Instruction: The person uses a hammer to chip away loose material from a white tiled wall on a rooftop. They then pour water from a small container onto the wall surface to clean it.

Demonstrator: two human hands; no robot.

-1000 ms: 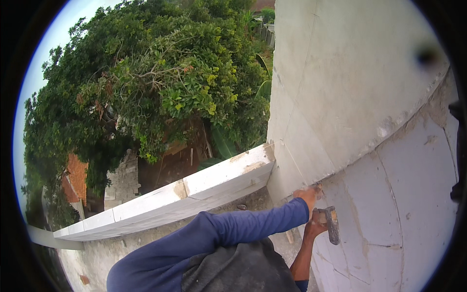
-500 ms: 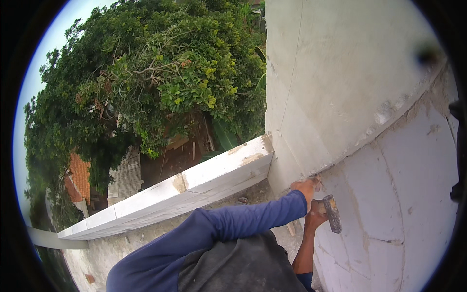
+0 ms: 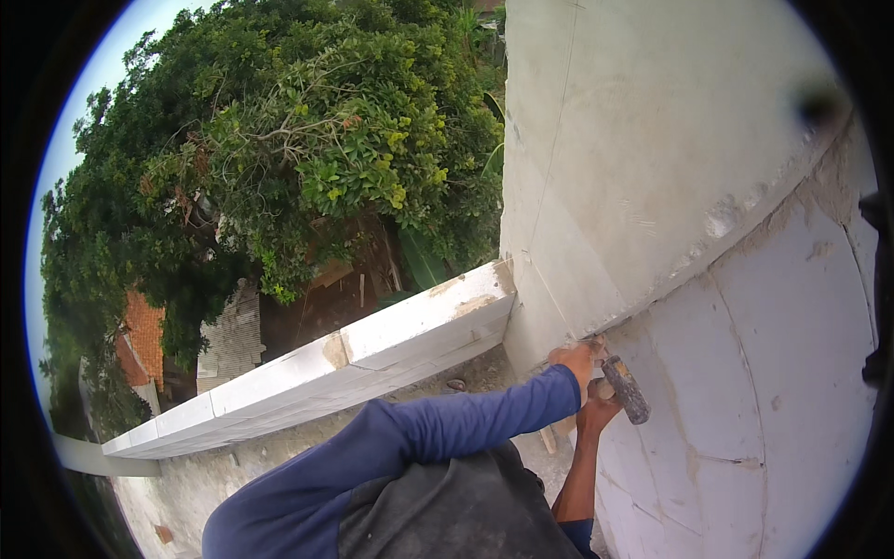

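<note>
My left hand (image 3: 572,361), at the end of a blue sleeve, is closed against the joint between the smooth grey wall (image 3: 633,158) and the white block wall (image 3: 736,391). What its fingers hold is too small and covered to name. Just below it, my right hand (image 3: 597,408) grips a hammer. The dark, worn hammer head (image 3: 627,391) slants close beside the left fingers, in front of the block wall. Most of the handle is hidden in my right hand.
A low white block parapet (image 3: 410,334) runs from the grey wall to the far left. Beyond it, lower down, are a leafy tree (image 3: 307,140) and a tiled roof (image 3: 144,335). Rough floor (image 3: 307,419) lies inside, with a small wooden piece (image 3: 548,440) near my arms.
The hammer head has risen and tilted, coming nearer to my left fingers. My right hand has gone up slightly with it. The left hand stays at the joint.
</note>
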